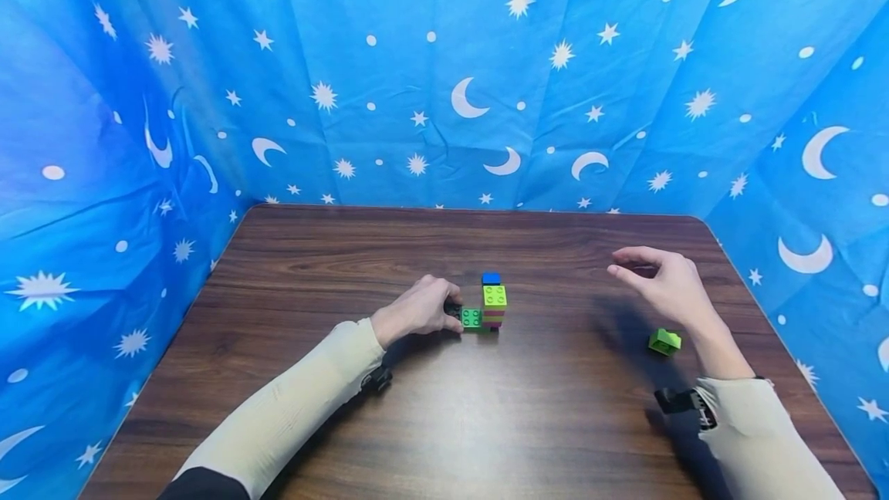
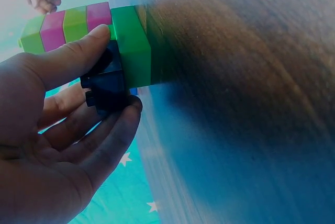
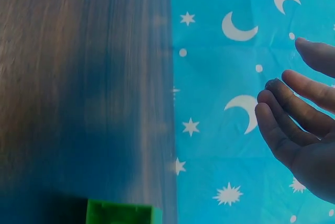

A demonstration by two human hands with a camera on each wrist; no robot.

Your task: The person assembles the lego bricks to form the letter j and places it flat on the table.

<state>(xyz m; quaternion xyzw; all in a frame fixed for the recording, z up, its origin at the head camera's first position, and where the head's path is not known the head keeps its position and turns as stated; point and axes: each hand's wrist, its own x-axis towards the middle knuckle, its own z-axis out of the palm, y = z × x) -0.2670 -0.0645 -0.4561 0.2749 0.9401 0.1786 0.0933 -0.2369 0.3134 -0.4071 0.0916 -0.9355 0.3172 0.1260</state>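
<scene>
Near the table's middle my left hand [image 1: 419, 309] pinches a black toy brick [image 2: 107, 81] between thumb and fingertips. That brick sits against a green base brick [image 2: 135, 48], whose studs show in the head view. On the base's right end rises a stack of lime and pink bricks [image 1: 495, 298], with a blue brick [image 1: 491, 278] behind it. My right hand [image 1: 672, 289] is raised over the right side of the table, fingers loosely bent and apart, holding nothing. Below it a loose green brick [image 1: 664, 342] lies tipped; its edge also shows in the right wrist view.
The dark wood-grain table [image 1: 312, 268] has rounded far corners. A blue cloth [image 1: 430, 60] with white moons and stars hangs behind it and on both sides. Small dark wrist cameras sit at both sleeve cuffs.
</scene>
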